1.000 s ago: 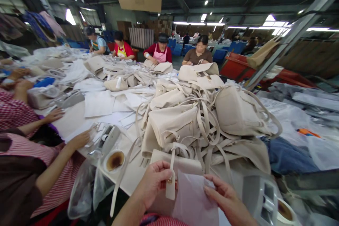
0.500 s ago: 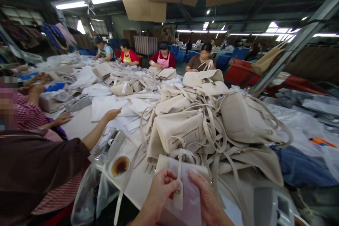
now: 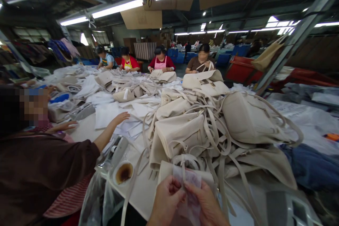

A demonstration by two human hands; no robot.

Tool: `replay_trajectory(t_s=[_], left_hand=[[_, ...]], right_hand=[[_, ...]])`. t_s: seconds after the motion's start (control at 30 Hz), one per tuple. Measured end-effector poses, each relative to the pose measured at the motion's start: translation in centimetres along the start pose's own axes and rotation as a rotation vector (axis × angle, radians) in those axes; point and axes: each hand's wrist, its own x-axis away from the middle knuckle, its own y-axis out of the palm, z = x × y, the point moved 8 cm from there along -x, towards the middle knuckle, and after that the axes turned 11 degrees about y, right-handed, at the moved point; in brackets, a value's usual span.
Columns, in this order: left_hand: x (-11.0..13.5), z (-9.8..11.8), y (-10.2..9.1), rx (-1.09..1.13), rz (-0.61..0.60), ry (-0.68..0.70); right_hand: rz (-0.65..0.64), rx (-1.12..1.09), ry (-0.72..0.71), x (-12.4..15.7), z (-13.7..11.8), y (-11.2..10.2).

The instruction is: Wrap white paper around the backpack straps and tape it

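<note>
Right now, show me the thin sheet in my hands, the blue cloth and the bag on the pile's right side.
Thin sheet (image 3: 194, 178), head view: its upper part.
Blue cloth (image 3: 311, 167), head view: middle of its visible part.
Bag (image 3: 242, 120), head view: its broad pale side.

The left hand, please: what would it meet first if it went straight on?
Ahead of the left hand, likely the thin sheet, then the bag behind it, though depth is unclear.
</note>
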Motion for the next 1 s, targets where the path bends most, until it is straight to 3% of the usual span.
replay_trajectory(t_s=[0.13,0.2,0.3,0.37,0.47,0.53,0.63,0.7,0.8,0.93,1.0], left_hand=[[0.1,1.7,-3.2,-0.089,0.164,0.115],[0.1,1.1,-3.6,-0.016,0.150,0.039],[0.6,-0.8,-0.9,0.307,-0.069,-0.215],[0.8,-1.0,0.7,0.458,-0.129,-0.265],[0.0,-0.9,1.2,0.434,-0.059,-0.181],[-0.4,-1.2,1.1,0.391,-0.036,-0.198],[-0.3,-1.6,1.5,0.377,-0.130,-0.316],[-0.3,-1.1,1.5,0.314,-0.168,-0.309],[-1.1,-0.6,1.1,0.213,-0.071,-0.228],[-2.2,-0.7,1.4,0.308,0.105,-0.176],[-2.3,-0.5,1.6,0.334,0.138,-0.156]], right_hand=[[0.019,-0.019,0.041,0.3,-0.6,0.3],[0.021,-0.024,0.063,0.4,-0.8,0.3],[0.031,0.003,0.065,0.4,-1.0,-0.1],[0.045,0.050,0.031,0.4,-1.2,-0.4],[0.081,0.176,-0.044,0.4,-2.0,-0.9],[0.122,0.256,-0.098,0.5,-2.7,-1.1],[0.180,0.320,-0.165,0.8,-3.6,-1.4],[0.187,0.327,-0.175,0.8,-3.8,-1.5],[0.177,0.324,-0.166,0.8,-3.5,-1.6],[0.179,0.364,-0.210,1.2,-3.9,-1.7],[0.214,0.417,-0.263,1.6,-4.5,-1.8]])
